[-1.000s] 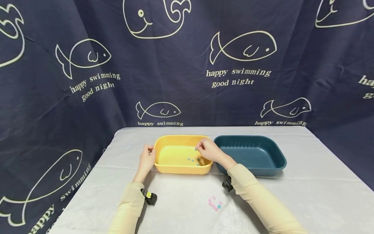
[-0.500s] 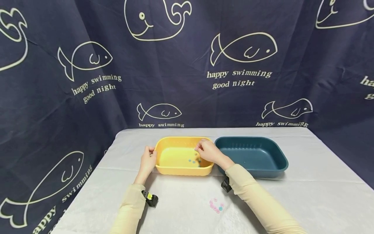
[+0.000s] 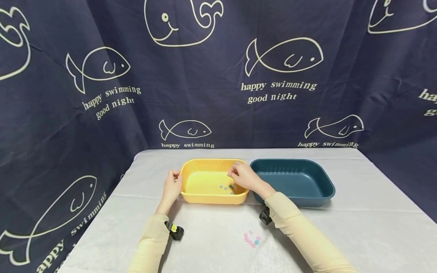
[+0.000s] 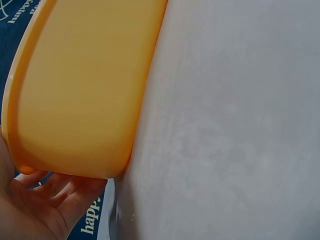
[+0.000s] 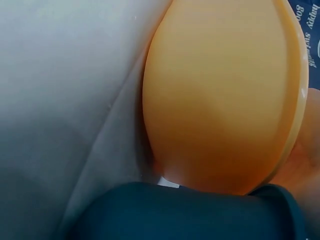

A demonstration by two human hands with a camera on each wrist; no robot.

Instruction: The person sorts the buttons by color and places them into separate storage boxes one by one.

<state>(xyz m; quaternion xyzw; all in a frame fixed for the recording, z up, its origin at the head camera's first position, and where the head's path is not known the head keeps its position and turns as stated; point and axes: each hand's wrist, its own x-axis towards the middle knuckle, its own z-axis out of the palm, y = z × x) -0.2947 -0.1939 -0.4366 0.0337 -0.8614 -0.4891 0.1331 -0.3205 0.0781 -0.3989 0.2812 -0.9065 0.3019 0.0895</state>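
My left hand (image 3: pixel 172 185) grips the left end of a yellow plastic tub (image 3: pixel 211 198). In the left wrist view its fingers (image 4: pixel 65 195) lie against the outside of the end wall. Over the tub's right side hangs my right hand (image 3: pixel 244 175), fingers curled and fingertips drawn together; I cannot tell whether anything is inside them. Several small blue discs (image 3: pixel 225 188), like buttons, lie on the tub floor below. In the right wrist view the tub wall (image 5: pixel 220 100) hides most of that hand.
A dark teal tub (image 3: pixel 293 182) stands against the yellow one's right side, under my right forearm. On the white-covered table (image 3: pixel 211 235), nearer me, lie several pink discs (image 3: pixel 247 240) with one blue disc (image 3: pixel 257 242). A navy fish-print curtain (image 3: pixel 218 94) hangs behind.
A small blue disc at my right fingertips has dropped into the yellow tub and now lies with the others there. Both hands have stayed nearly in place.
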